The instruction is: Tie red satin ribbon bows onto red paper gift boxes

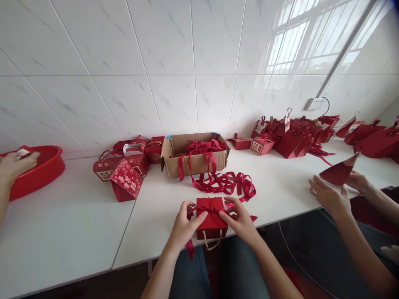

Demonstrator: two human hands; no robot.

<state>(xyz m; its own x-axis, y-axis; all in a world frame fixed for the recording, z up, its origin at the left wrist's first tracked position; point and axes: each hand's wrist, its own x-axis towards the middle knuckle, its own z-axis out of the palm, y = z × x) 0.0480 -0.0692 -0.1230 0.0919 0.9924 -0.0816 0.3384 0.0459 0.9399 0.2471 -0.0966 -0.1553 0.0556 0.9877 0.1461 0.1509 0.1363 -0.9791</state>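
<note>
A small red gift box (210, 229) with a rope handle (213, 245) sits at the table's front edge before me. Across its top runs a dark red ribbon (204, 209), tied at the middle in what looks like a bow or knot. My left hand (186, 222) pinches the ribbon on the left side, thumb near the knot, and a loose ribbon end (190, 250) hangs below it. On the right, my right hand (239, 219) grips the ribbon's other side, its thumb also close to the knot.
Behind the box, loose ribbons (232, 182) spill from a cardboard box (195, 164). Finished-looking red boxes (127, 178) stand at left, near a red basin (40, 174) with another person's hand (18, 166). More red boxes (291, 143) line the wall; a co-worker's hands (333, 197) hold folded red card.
</note>
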